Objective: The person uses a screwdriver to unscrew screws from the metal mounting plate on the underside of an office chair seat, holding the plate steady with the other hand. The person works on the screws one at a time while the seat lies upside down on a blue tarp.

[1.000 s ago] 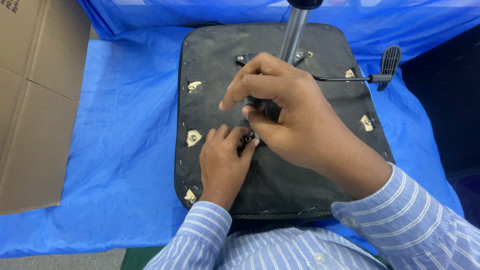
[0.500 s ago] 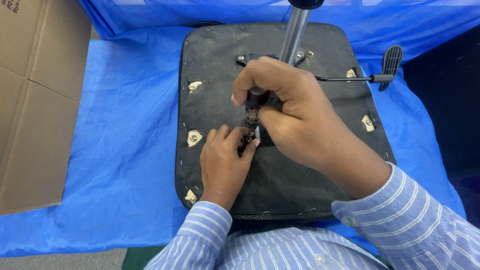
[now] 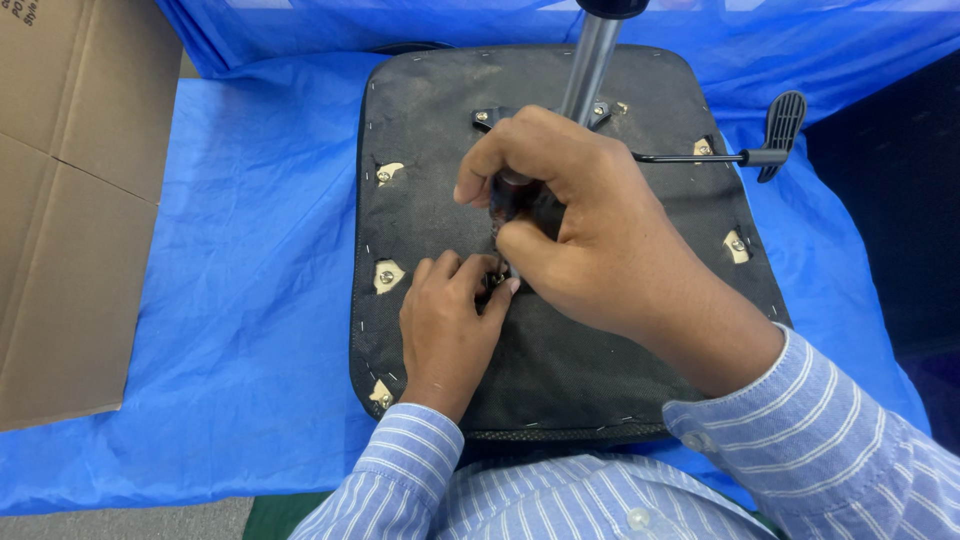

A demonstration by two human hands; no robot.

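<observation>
Head view looks straight down on both hands, which meet over the middle of an upturned seat (image 3: 560, 380). What sits between the fingers is largely hidden: the right hand (image 3: 580, 230) is curled over a small dark tool (image 3: 503, 200), of which only a short stub shows under the knuckles, and its tip and the fastener it meets are covered. The left hand (image 3: 450, 325), just below and touching the right, pinches something tiny at the tool's lower end; what that is cannot be made out. Under the palms, the seat is a rounded black slab covered in dusty matte fabric, stapled along its rim, with small cut-outs baring pale wood and metal screw heads to the left of the left hand and to the right of the right hand. Just above the right hand a smooth grey metal post (image 3: 590, 65) rises toward the camera, its top cut off by the frame, from a dark bracket partly hidden by the knuckles. Right of the right hand, a thin rod ends in a black ribbed plastic lever (image 3: 780, 130). Beneath all lies a crinkled blue plastic sheet (image 3: 250, 300). Far left of the left hand, a brown cardboard box (image 3: 70, 200) is cropped by the edge. Striped blue-white shirt sleeves (image 3: 800, 440) cover both wrists.
</observation>
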